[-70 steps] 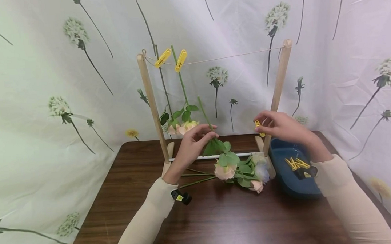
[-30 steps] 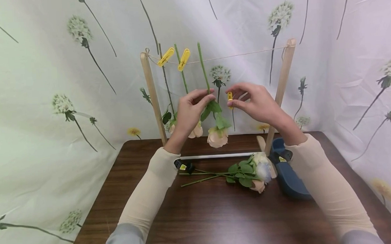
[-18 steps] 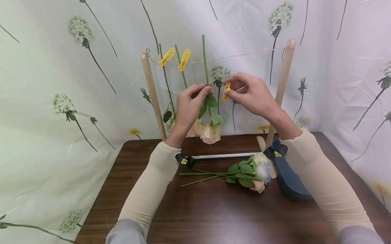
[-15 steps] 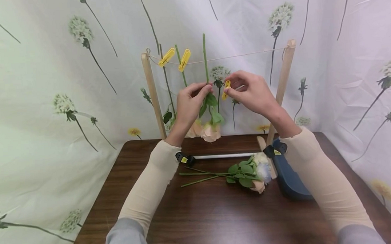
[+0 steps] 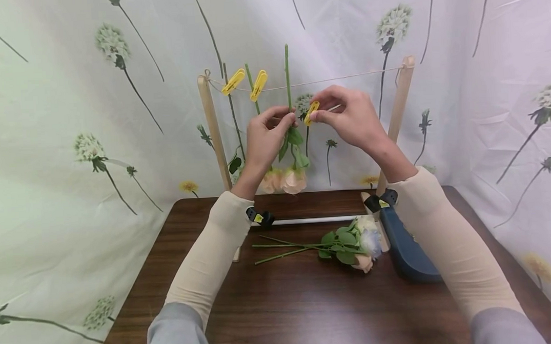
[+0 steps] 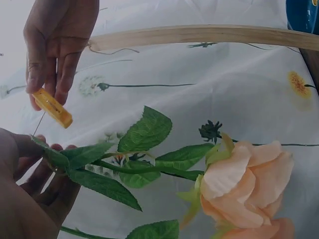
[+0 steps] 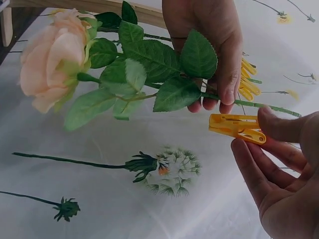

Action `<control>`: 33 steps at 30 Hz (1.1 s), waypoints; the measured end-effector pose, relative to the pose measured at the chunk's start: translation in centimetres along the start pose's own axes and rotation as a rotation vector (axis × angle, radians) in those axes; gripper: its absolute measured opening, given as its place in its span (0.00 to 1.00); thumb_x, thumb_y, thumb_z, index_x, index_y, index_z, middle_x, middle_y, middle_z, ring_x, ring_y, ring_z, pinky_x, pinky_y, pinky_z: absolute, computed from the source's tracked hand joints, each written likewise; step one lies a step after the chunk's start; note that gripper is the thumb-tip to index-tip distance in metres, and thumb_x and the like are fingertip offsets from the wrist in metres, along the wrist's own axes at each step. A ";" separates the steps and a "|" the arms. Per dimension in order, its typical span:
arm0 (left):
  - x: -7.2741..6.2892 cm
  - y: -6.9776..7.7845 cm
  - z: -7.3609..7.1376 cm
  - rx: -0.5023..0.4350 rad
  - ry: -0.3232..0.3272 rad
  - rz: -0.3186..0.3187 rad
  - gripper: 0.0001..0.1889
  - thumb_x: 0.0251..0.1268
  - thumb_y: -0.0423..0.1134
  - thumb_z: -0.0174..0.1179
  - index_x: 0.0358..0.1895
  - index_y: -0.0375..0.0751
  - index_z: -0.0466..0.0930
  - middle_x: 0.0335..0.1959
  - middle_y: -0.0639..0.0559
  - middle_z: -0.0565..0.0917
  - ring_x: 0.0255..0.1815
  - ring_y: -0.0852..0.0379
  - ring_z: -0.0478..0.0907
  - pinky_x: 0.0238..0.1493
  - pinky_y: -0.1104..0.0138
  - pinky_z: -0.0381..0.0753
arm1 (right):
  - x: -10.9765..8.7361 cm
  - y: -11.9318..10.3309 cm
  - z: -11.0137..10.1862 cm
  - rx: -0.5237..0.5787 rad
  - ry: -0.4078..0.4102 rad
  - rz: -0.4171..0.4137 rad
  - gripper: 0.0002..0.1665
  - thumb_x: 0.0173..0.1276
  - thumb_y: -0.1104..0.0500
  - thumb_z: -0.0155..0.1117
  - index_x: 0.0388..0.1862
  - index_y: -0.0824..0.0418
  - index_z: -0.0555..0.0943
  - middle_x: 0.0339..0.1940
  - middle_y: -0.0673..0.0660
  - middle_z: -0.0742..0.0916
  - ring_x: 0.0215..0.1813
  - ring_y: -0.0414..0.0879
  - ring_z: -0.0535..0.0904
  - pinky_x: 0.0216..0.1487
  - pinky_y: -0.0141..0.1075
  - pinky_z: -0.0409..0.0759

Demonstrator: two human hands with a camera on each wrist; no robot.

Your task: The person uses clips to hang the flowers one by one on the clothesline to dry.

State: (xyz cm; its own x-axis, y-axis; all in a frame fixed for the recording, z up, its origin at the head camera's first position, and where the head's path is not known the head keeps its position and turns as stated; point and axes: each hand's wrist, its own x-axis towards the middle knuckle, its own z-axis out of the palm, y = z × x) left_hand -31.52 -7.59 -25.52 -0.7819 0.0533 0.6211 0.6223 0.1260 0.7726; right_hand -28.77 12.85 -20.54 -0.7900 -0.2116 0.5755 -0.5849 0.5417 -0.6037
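My left hand [image 5: 266,139] pinches the green stem of a peach rose [image 5: 293,180] that hangs head down. The stem's bare end stands above the thin string [image 5: 336,79], and whether it touches the string I cannot tell. Close by on the right, my right hand [image 5: 351,115] pinches a yellow clothespin [image 7: 238,127] between thumb and fingers, a small gap from the stem. Two more yellow clothespins [image 5: 259,85] sit on the string at the left, each with a flower stem. Their blooms are partly hidden behind my left hand and forearm.
Two wooden posts [image 5: 399,100] hold up the string, with a white rod [image 5: 324,219] low between them. Several flowers [image 5: 348,246] lie on the brown table [image 5: 309,309]. A blue bin [image 5: 410,251] stands at the right, partly behind my right forearm.
Both hands have risen toward the string. The rose has come up off the lying flowers, its stem end now above the string. The right hand has brought the clothespin leftward, near the stem.
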 end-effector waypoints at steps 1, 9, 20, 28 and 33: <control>0.1 0.0 0.0 0.001 0.002 -0.005 0.10 0.77 0.37 0.66 0.53 0.37 0.90 0.44 0.33 0.91 0.40 0.53 0.88 0.42 0.70 0.86 | 0.1 -0.1 0.0 -0.001 0.007 -0.005 0.16 0.74 0.58 0.74 0.57 0.61 0.87 0.49 0.59 0.92 0.49 0.49 0.90 0.56 0.41 0.87; 0.5 0.0 0.1 -0.005 0.034 -0.015 0.12 0.77 0.37 0.66 0.53 0.31 0.89 0.44 0.34 0.91 0.40 0.53 0.89 0.42 0.70 0.85 | 1.3 -0.8 0.3 0.012 0.094 -0.064 0.11 0.76 0.63 0.71 0.54 0.63 0.88 0.47 0.60 0.93 0.44 0.44 0.91 0.52 0.33 0.86; 0.7 0.4 0.7 0.009 0.078 -0.001 0.11 0.77 0.33 0.65 0.52 0.28 0.90 0.41 0.38 0.93 0.39 0.52 0.91 0.43 0.70 0.88 | 4.1 -2.2 0.3 0.256 0.238 -0.046 0.02 0.74 0.65 0.71 0.40 0.64 0.89 0.34 0.48 0.90 0.33 0.37 0.86 0.46 0.30 0.87; 0.8 0.6 1.0 0.027 0.097 -0.003 0.10 0.78 0.33 0.64 0.51 0.29 0.90 0.39 0.38 0.92 0.38 0.51 0.91 0.41 0.69 0.88 | 5.6 -3.3 0.1 0.390 0.254 -0.022 0.03 0.73 0.68 0.71 0.38 0.65 0.89 0.31 0.46 0.88 0.32 0.41 0.86 0.43 0.30 0.88; 0.8 0.4 1.0 0.040 0.105 -0.005 0.11 0.78 0.33 0.64 0.51 0.29 0.90 0.39 0.38 0.92 0.38 0.51 0.91 0.40 0.70 0.87 | 6.2 -3.1 0.4 0.432 0.224 0.009 0.02 0.73 0.69 0.71 0.38 0.65 0.89 0.30 0.48 0.87 0.30 0.42 0.86 0.36 0.31 0.87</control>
State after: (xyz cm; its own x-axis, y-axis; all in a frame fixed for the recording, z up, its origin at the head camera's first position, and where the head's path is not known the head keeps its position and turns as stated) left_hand -31.91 -6.49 -24.81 -0.7758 -0.0517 0.6289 0.6144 0.1654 0.7715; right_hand -31.93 9.49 -15.29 -0.7642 -0.0025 0.6449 -0.6383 0.1459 -0.7558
